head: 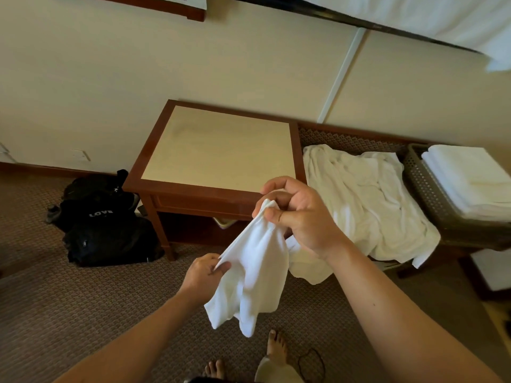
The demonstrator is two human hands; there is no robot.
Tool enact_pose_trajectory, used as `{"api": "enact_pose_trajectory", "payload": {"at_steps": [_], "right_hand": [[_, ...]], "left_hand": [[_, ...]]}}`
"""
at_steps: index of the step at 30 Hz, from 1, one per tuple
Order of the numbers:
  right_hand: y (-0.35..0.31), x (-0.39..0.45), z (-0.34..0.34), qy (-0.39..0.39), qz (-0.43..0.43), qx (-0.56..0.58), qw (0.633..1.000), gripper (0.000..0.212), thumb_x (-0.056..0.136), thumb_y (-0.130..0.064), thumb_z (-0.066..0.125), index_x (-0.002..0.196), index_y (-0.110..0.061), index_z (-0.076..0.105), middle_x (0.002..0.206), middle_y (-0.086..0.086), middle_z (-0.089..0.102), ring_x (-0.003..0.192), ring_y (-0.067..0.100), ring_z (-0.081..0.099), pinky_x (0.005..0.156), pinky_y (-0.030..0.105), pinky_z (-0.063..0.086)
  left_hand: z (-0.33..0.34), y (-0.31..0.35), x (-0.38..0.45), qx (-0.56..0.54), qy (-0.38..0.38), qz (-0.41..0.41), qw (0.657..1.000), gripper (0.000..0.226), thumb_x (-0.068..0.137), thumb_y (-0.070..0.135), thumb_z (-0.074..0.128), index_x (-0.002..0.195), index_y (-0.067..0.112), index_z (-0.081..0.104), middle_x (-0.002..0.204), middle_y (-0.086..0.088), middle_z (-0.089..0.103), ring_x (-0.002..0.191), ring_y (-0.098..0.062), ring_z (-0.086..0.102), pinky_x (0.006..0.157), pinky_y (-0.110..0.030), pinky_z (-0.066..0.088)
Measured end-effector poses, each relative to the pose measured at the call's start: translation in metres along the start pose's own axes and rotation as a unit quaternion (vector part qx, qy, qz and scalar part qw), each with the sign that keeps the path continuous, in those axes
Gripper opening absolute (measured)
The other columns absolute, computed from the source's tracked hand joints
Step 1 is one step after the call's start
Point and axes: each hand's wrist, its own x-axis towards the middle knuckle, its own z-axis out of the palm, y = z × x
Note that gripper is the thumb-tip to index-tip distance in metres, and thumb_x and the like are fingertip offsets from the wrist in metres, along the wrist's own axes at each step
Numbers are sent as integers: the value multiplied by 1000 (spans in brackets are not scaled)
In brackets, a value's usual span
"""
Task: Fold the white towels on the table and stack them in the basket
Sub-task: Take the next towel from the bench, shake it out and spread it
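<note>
A small white towel (253,275) hangs crumpled in the air in front of the wooden table (218,147). My right hand (298,214) pinches its top corner and my left hand (206,273) grips its left edge lower down. Right of the table, a heap of unfolded white towels (365,200) lies on a low bench and spills over its front. At the far right stands a brown perforated basket (423,183) with a stack of folded white towels (470,178) inside.
Black bags (105,225) sit on the carpet left of the table. My bare feet (276,346) are below the towel, with a thin black cord (312,363) beside them. The beige wall runs behind the table and bench.
</note>
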Motion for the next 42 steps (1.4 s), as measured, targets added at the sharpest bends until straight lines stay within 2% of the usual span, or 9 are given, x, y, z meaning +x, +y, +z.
{"api": "enact_pose_trajectory", "payload": {"at_steps": [4,9,15,18,22,25,29,35,42], "right_hand": [[-8,-1,-18,82,-21,61,995,30,93,17,53,106,-10,59,80,7,69,69,13,64,55,19,48],[23,5,-41,294,-55,-273,914,18,106,-9,47,112,-16,62,77,4,61,62,13,52,62,30,45],[60,4,1,-102,78,-452,883,81,76,-54,78,146,-48,38,150,-19,42,127,-2,49,100,29,45],[71,10,12,-176,111,-450,868,62,75,-38,81,129,-43,51,118,-16,66,102,7,65,82,35,56],[75,18,16,-118,86,-483,863,7,87,-35,70,91,-33,64,86,-8,68,77,13,65,71,46,57],[75,20,19,-98,47,-495,862,7,85,-28,71,91,-29,68,88,-9,64,80,14,62,73,49,55],[73,20,16,-93,31,-488,867,21,83,-11,61,92,-25,72,92,-8,62,83,17,62,74,49,54],[64,16,7,-91,50,-440,892,21,86,-9,61,88,-25,76,92,-13,66,88,9,63,81,42,55],[45,10,-10,-45,56,-391,917,15,80,-6,70,77,-20,74,82,-12,72,83,6,67,79,39,57]], "left_hand": [[-10,-19,3,107,-34,-51,992,22,103,36,57,93,20,68,98,2,64,88,-16,62,81,-40,52],[-33,15,6,116,14,54,992,15,94,21,69,79,21,71,85,4,61,79,-15,59,69,-34,47],[-33,82,-7,144,-22,279,949,14,81,9,67,80,18,77,80,13,50,69,-3,49,61,-21,35],[-43,92,-12,122,-4,303,945,17,80,20,65,85,21,81,84,12,56,74,-2,54,63,-18,42],[-61,84,-22,97,-6,266,959,8,87,28,78,92,33,82,83,10,58,76,-11,57,64,-30,47],[-73,74,-24,66,-70,208,973,13,91,43,72,79,40,76,87,6,57,76,-12,56,64,-28,44],[-75,63,-25,-87,-56,110,989,47,102,37,58,75,0,69,85,5,63,68,-11,57,64,-30,44],[-52,52,-19,51,69,128,988,28,81,8,76,72,34,67,83,14,67,83,-2,62,67,-12,46],[-26,9,-1,47,144,-58,987,16,83,1,56,80,17,55,81,-6,59,74,-25,57,59,-39,47]]}}
